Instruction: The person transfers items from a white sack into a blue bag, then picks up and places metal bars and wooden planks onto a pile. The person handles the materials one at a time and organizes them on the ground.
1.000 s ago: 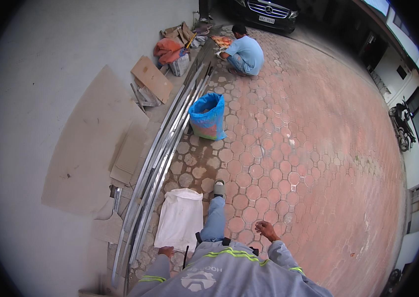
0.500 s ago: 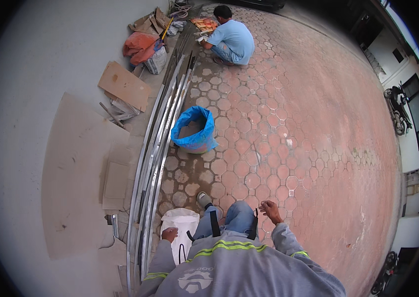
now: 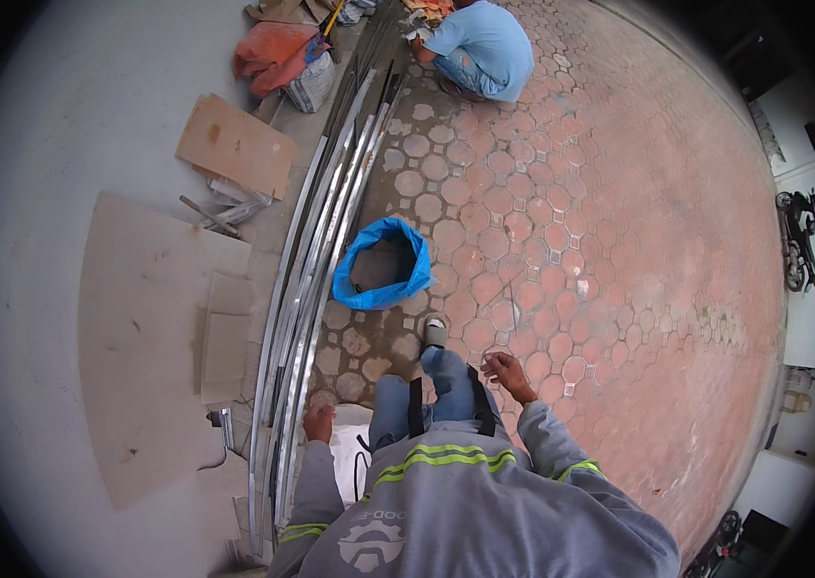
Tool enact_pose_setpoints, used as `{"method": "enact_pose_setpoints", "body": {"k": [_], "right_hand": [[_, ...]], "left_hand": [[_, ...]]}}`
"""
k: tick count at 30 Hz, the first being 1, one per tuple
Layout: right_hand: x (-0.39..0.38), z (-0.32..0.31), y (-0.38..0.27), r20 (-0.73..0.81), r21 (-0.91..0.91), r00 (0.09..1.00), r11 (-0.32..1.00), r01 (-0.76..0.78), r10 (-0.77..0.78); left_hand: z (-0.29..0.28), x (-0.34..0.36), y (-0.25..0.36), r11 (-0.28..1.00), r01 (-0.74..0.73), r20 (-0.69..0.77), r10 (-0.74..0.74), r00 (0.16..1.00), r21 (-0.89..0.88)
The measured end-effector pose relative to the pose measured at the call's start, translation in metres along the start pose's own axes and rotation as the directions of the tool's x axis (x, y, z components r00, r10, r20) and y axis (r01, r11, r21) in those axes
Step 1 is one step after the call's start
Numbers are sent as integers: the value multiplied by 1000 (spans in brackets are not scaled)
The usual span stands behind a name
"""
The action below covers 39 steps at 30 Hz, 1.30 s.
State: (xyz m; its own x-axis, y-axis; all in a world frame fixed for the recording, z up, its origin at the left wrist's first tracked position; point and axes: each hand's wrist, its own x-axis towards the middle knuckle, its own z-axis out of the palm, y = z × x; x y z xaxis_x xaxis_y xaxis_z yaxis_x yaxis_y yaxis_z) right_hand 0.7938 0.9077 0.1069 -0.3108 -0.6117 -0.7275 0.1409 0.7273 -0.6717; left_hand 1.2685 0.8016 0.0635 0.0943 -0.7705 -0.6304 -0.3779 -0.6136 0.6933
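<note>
My left hand [image 3: 319,422] hangs at my left side, beside the top edge of a white sack [image 3: 348,458] with a dark cord. Blur hides its fingers, and I cannot tell if it touches the sack. Out to my right, over the pavers, my right hand [image 3: 510,376] is held with loosely bent fingers apart and nothing in it. Ahead of my feet stands an open blue bag [image 3: 415,287] with dark grey-brown contents. One shoe [image 3: 435,333] of mine is stepped forward just below that bag.
Long metal bars [image 3: 311,289] lie along the left, beside cardboard sheets [image 3: 234,144] and a large board [image 3: 147,337] by the wall. A person in a light blue shirt [image 3: 489,48] crouches ahead, near an orange cloth [image 3: 277,58] and filled sack [image 3: 311,85]. A motorcycle [image 3: 794,241] stands far right.
A foot of mine has stepped forward toward the blue bag. My left hand has risen a little along the white sack; my right hand has shifted slightly forward and left. The view has tilted down.
</note>
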Motion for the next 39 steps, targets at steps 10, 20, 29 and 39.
{"method": "enact_pose_setpoints", "body": {"k": [10,20,29,39], "right_hand": [[172,44,-158,-95,-459,958,866,200,-271],[308,132,-190,-168,-630,949,769,105,-267],[317,123,-172,-254,-239,921,942,237,-296],[327,105,-165,-225,-200,908,928,313,-354]], "left_hand": [[119,104,123,962,-238,60,232,971,131],[179,273,245,663,-721,290,663,690,202],[293,338,200,525,-755,524,547,653,394],[399,409,162,279,-845,587,620,521,456]]}}
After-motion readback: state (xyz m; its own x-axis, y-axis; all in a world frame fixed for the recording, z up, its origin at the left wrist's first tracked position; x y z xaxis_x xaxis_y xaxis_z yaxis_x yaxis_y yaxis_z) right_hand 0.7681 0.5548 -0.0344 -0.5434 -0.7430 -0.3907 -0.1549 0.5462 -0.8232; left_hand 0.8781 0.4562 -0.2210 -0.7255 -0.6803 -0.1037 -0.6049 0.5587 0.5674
